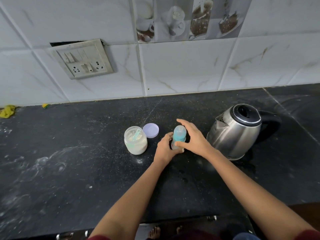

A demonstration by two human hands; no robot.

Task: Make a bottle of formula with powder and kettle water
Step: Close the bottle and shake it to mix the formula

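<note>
Both hands meet a cylindrical plastic bottle (179, 134): left hand (165, 146) grips low, right hand (194, 138) arches wide.

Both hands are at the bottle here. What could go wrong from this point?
1. The left hand grips the bottle low while the right hand arches over its top; a hard twist might tip it.
2. The open powder jar, scoop inside, stands close to the left hand; a nudge could spill powder.
3. The kettle sits right beside the right forearm and might get bumped.
</note>
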